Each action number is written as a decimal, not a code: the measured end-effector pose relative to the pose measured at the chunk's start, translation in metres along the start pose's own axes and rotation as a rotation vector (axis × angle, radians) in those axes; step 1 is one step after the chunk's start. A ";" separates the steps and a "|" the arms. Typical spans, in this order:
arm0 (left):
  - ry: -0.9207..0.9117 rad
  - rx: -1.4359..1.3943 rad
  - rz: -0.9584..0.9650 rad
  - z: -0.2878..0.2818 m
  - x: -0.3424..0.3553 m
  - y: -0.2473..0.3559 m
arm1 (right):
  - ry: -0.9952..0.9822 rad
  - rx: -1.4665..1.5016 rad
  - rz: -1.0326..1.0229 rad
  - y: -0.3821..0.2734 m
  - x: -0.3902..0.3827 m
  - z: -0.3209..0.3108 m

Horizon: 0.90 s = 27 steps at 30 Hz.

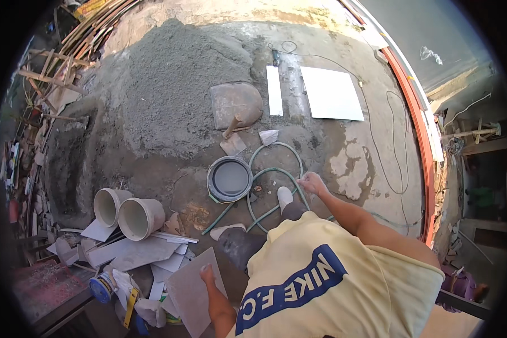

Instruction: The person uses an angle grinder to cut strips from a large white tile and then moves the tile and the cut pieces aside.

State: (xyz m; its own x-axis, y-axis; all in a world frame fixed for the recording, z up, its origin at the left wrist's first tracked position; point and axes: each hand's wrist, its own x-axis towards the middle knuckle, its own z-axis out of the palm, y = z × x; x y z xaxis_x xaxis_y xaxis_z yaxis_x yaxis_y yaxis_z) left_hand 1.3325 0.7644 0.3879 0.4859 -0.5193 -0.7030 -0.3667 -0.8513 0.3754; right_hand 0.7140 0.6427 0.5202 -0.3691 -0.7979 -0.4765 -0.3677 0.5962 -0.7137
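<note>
My left hand (207, 274) is low in the view, over the face of a grey rectangular tile (188, 293). Its fingers look small and partly bent, and whether they touch the tile cannot be told. My right hand (312, 183) hangs out in front of my body with loosely curled fingers and nothing visible in them. Below it, coils of green hose (255, 205) lie on the ground around my feet. Ahead of me stands a round black tub (209, 181) of greyish water. Beyond it a shovel (236, 104) rests blade-up against a mound of grey sand or mortar mix (177, 84).
Two pale buckets (155, 211) stand at the left beside broken tile pieces (143, 253). Farther off lie a white tile (332, 93), a narrow white strip (274, 90) and a corded power tool (276, 58). A red beam (417, 112) runs along the right; scrap wood (53, 79) lines the left.
</note>
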 end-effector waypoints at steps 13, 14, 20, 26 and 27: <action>-0.495 0.383 0.766 0.254 -0.160 0.351 | 0.449 0.288 0.589 0.271 -0.121 -0.206; -0.479 0.384 0.779 0.263 -0.166 0.381 | 0.530 0.377 0.558 0.279 -0.111 -0.200; -0.606 0.444 1.024 0.337 -0.213 0.497 | 0.623 0.624 0.609 0.280 -0.081 -0.174; -0.643 0.729 0.671 0.356 -0.093 0.494 | 0.413 0.428 0.459 0.154 -0.021 -0.190; -0.564 0.817 1.007 0.333 -0.049 0.513 | 0.497 0.473 0.433 0.127 0.014 -0.203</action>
State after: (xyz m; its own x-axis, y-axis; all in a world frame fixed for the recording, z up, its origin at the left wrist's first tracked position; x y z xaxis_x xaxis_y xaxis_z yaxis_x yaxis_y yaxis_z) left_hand 0.8569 0.3779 0.4136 -0.5618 -0.6046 -0.5646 -0.8053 0.2435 0.5405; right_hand 0.4888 0.7250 0.5271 -0.7730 -0.3060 -0.5557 0.2537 0.6537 -0.7129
